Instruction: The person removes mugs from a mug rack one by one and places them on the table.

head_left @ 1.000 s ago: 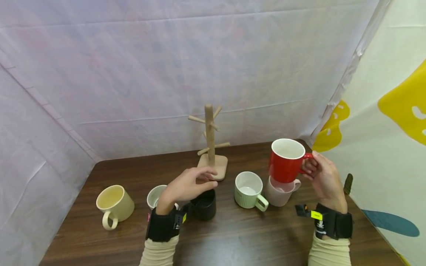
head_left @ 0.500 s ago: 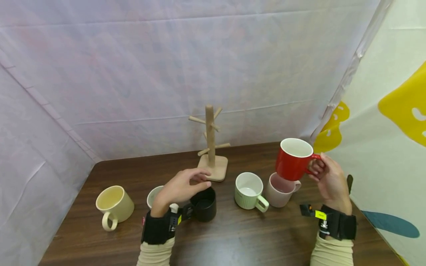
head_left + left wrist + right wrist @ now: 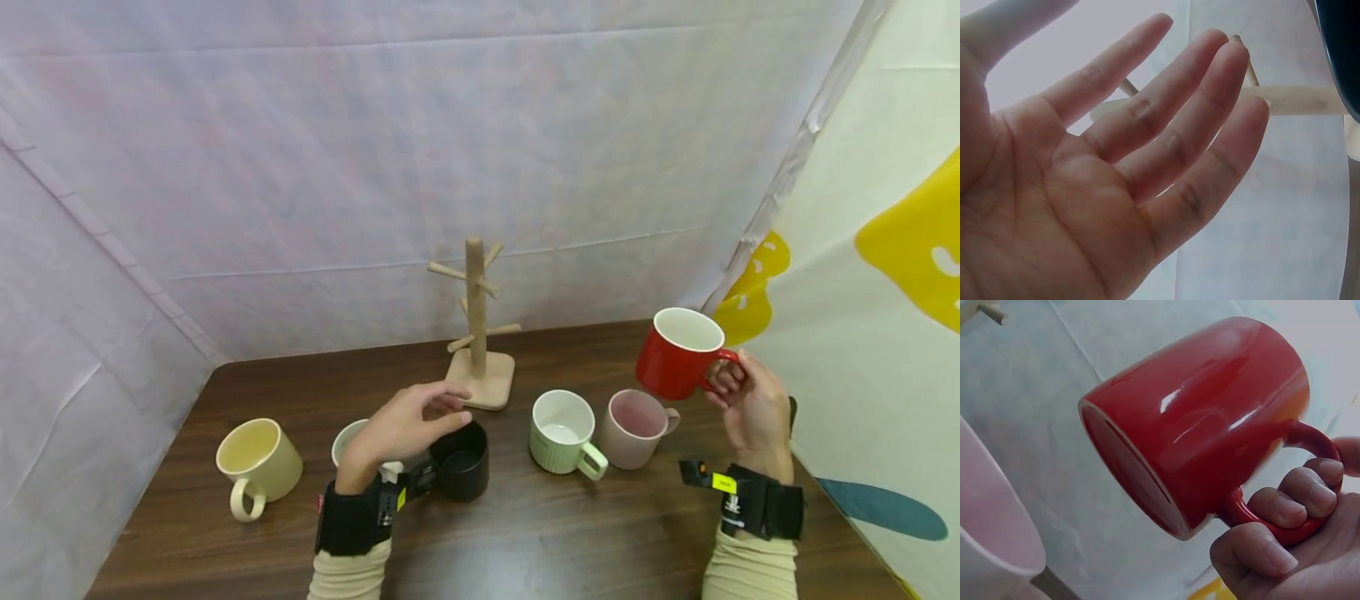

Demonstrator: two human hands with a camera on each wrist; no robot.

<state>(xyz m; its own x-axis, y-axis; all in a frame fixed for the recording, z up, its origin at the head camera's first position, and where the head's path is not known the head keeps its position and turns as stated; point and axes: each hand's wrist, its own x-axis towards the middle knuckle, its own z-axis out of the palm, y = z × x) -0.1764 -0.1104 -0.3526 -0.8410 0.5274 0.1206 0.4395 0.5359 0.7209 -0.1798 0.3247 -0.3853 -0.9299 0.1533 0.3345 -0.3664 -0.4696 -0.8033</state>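
Note:
A red mug (image 3: pixel 675 360) with a white inside hangs in the air, above and behind the pink mug (image 3: pixel 632 432). My right hand (image 3: pixel 753 407) grips it by the handle; in the right wrist view several fingers curl through the red handle (image 3: pixel 1300 534). My left hand (image 3: pixel 408 423) hovers over the black mug (image 3: pixel 462 467) with nothing in it. Its fingers are loosely extended in the left wrist view, the palm (image 3: pixel 1054 200) bare. A wooden mug tree (image 3: pixel 477 317) with bare pegs stands behind, at the table's back.
A light green mug (image 3: pixel 561 435) stands left of the pink one, its handle toward the front right. Partly hidden by my left hand is a white mug (image 3: pixel 348 440). At the left sits a yellow mug (image 3: pixel 261 462). Cloth walls enclose the brown table (image 3: pixel 525 533).
My right hand has carried the red mug to the right and slightly back, uncovering more of the pink mug. My left hand has drifted slightly left, staying above the black mug.

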